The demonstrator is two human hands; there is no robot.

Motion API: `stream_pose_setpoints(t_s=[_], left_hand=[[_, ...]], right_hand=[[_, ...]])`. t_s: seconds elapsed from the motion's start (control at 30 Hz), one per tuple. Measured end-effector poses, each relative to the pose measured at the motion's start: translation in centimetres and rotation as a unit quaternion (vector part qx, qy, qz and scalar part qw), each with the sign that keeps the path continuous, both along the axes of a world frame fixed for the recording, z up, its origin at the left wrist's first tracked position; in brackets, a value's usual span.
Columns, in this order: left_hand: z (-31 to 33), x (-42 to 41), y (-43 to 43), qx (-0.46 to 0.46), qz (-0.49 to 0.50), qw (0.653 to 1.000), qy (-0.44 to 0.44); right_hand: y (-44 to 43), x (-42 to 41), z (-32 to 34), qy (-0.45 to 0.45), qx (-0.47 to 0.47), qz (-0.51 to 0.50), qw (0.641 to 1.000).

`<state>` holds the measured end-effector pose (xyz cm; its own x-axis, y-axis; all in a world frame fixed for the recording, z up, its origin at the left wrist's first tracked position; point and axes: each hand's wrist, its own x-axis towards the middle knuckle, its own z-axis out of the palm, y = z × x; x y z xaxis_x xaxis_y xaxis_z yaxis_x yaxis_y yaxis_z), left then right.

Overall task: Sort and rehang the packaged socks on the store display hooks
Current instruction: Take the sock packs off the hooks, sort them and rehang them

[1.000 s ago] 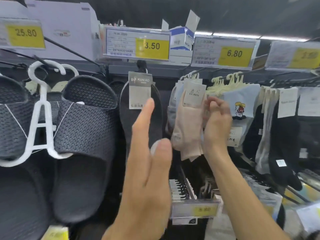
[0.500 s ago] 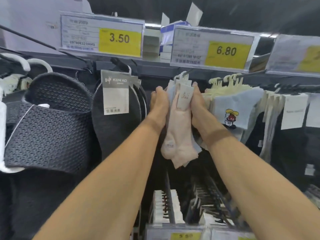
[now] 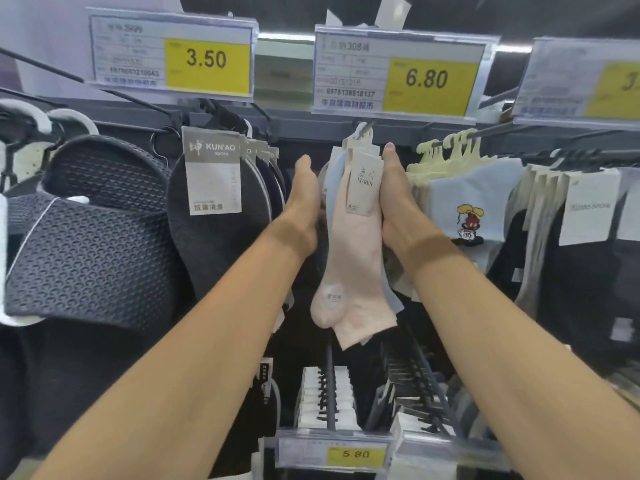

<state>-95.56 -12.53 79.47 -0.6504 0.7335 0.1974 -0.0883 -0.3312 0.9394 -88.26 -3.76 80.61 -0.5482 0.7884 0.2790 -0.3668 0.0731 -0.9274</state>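
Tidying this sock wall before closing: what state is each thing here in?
pink LUREN socks, hanging at the tip of the hook under the 6.80 tag
right hand, pinches their card, thumb in front
left hand, against the bunch's left side, fingers hidden
KUN'AO socks, hanging
blue cartoon socks, hanging
dark slippers, hanging on white hangers

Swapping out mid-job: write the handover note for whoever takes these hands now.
Left hand: against the left side of the blue socks, fingers hidden.
Right hand: grips the pink socks at their label.
Both packs are at the hook under the 6.80 tag, pink in front.
Done: pink socks up at the hook; whether seated, unclear.
Left: seat them, let go, sort the rest.
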Motion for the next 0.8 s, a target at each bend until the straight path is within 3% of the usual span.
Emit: stream_pose_setpoints(t_s=[0.2, 0.37, 0.43, 0.57, 0.67, 0.7, 0.73, 0.8], left_hand=[[-0.2, 2.6, -3.8, 0.049, -0.035, 0.998, 0.007], [-1.3, 5.1, -8.5, 0.038, -0.05, 0.995, 0.076], [-1.9, 6.2, -10.1, 0.064, -0.024, 0.99, 0.121], [-3.0, 9.8, -12.6, 0.166, 0.158, 0.951, 0.206], [-4.4, 13.8, -12.0, 0.219, 0.031, 0.958, 0.183], [-4.4, 15.0, -10.9, 0.2, -0.028, 0.964, 0.174], [-4.6, 16.3, -9.9, 0.164, -0.06, 0.96, 0.22], [-4.3, 17.3, -7.0, 0.101, -0.06, 0.956, 0.269]], right_hand=[[-3.9, 3.4, 0.2, -0.001, 0.049, -0.009, 0.999], [-7.3, 7.3, -0.6, -0.009, 0.079, -0.011, 0.997], [-8.2, 9.9, -1.9, 0.016, 0.116, -0.038, 0.992], [-7.7, 15.4, -4.5, 0.161, 0.211, -0.175, 0.948], [-5.6, 16.1, -4.9, 0.176, 0.176, -0.249, 0.936], [-4.8, 15.8, -4.8, 0.143, 0.167, -0.256, 0.941], [-4.0, 15.3, -4.6, 0.106, 0.158, -0.248, 0.95], [-2.6, 14.0, -4.0, 0.049, 0.135, -0.212, 0.967]])
